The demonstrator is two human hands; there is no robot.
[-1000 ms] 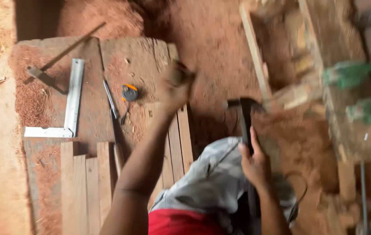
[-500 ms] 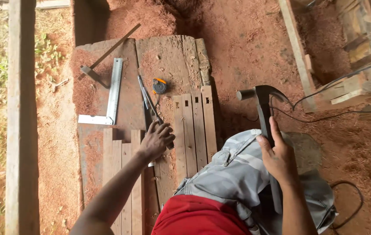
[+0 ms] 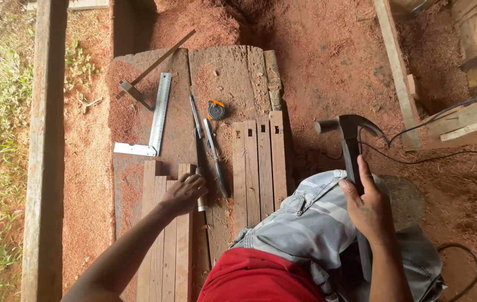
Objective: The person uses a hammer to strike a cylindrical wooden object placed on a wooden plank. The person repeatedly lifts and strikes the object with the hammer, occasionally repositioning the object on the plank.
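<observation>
My right hand [image 3: 368,207] grips the handle of a black claw hammer [image 3: 349,137], its head pointing away over the red sawdust ground. My left hand [image 3: 184,193] rests on the lower end of a chisel [image 3: 198,146] lying on the worn wooden bench [image 3: 227,72], fingers curled around its handle. A second chisel [image 3: 216,156] lies just right of it. Narrow wooden slats [image 3: 169,246] lie under my left forearm, and three slats with mortise slots [image 3: 258,162] lie to the right. My grey-trousered knee [image 3: 311,223] is between the hands.
A steel try square [image 3: 154,120], a bevel gauge [image 3: 149,75] and a small tape measure [image 3: 216,109] lie on the bench. A thick post [image 3: 42,156] runs along the left by grass. Black cables [image 3: 434,140] and timber offcuts [image 3: 473,106] lie right.
My left hand pulled back from the far bench to the near chisel handle and closed on it. The hammer stayed in my right hand. The view shifted left.
</observation>
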